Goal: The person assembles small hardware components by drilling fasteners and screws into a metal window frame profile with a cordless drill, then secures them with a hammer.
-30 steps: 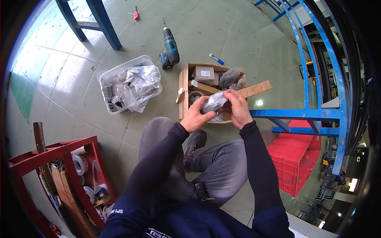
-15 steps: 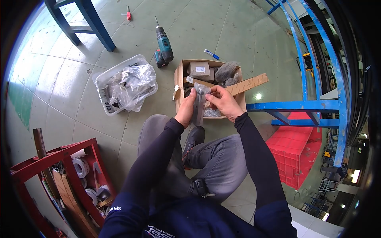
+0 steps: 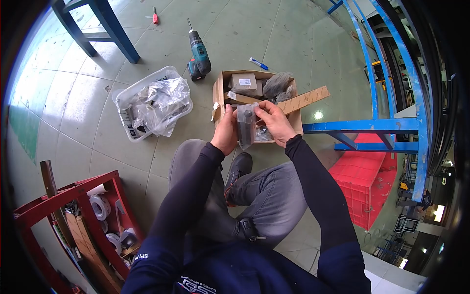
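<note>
A clear plastic bag (image 3: 246, 128) with a dark, long part inside hangs between my two hands, over the near side of an open cardboard box (image 3: 219, 93). My left hand (image 3: 226, 131) grips the bag's left edge, thumb pointing up. At its upper right corner, my right hand (image 3: 275, 122) pinches the plastic between thumb and fingers. The exact kind of part in the bag cannot be made out. Inside the box lie a small labelled carton (image 3: 244, 82) and grey plastic-wrapped items (image 3: 277, 86). A long cardboard strip (image 3: 306, 100) sticks out over its right side.
A white plastic tub (image 3: 119, 109) full of clear bags stands left of the box. On the floor lie a cordless drill (image 3: 199, 56), a blue marker (image 3: 258, 63) and a red-handled tool (image 3: 155, 18). Blue metal frame (image 3: 362, 126), red crate (image 3: 350, 196) and red tool rack (image 3: 68, 191) flank me.
The bag has turned so that its broad face and the dark part inside show more. My right hand has shifted slightly left and holds the bag's upper corner.
</note>
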A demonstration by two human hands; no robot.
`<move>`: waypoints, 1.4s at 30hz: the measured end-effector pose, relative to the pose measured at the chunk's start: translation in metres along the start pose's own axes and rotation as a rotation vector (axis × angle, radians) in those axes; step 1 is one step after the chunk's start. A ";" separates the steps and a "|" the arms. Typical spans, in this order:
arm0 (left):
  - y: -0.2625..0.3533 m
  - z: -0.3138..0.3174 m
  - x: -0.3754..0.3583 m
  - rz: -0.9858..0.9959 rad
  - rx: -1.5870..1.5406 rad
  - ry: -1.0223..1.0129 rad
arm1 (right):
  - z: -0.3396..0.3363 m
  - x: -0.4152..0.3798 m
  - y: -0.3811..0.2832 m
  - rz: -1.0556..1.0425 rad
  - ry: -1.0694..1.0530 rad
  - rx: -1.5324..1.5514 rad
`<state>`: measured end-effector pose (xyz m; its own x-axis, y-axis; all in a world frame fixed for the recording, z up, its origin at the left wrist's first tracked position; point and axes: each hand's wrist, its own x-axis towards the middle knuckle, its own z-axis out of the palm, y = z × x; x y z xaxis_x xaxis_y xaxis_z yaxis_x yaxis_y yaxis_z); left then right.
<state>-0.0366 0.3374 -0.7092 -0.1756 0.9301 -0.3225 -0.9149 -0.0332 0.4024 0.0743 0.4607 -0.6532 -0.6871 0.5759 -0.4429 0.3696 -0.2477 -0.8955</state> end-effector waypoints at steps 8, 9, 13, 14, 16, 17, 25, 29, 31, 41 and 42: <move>0.002 -0.019 0.002 -0.013 0.051 -0.106 | -0.008 -0.002 0.002 -0.019 -0.077 -0.129; 0.001 -0.020 0.005 0.018 0.057 -0.104 | -0.009 -0.001 0.001 -0.036 -0.064 -0.175; -0.008 -0.032 0.020 0.192 0.102 -0.011 | -0.008 0.000 0.001 -0.132 -0.067 -0.335; -0.011 -0.036 0.024 0.238 0.161 0.002 | -0.008 0.000 0.000 -0.136 -0.078 -0.336; -0.010 -0.050 0.032 0.257 0.118 0.152 | -0.008 -0.002 -0.004 -0.144 -0.098 -0.340; -0.011 -0.057 0.034 0.269 0.093 0.229 | -0.007 -0.006 -0.005 -0.143 -0.072 -0.268; 0.000 -0.026 0.018 0.231 -0.059 0.114 | 0.006 -0.004 -0.008 -0.133 0.021 -0.013; 0.012 -0.016 0.006 0.099 0.057 -0.046 | -0.002 -0.010 -0.015 -0.124 0.159 0.052; 0.005 -0.022 0.009 0.096 0.165 -0.095 | -0.004 -0.008 -0.013 -0.225 0.175 0.046; -0.001 -0.023 0.010 0.255 0.687 -0.023 | -0.021 -0.017 -0.024 -0.303 0.052 -0.599; -0.001 -0.023 0.008 0.235 0.694 -0.028 | -0.024 -0.017 -0.023 -0.275 0.039 -0.602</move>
<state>-0.0455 0.3370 -0.7318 -0.3208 0.9364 -0.1425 -0.4114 -0.0022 0.9115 0.0924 0.4758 -0.6237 -0.7875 0.5865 -0.1893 0.4765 0.3846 -0.7905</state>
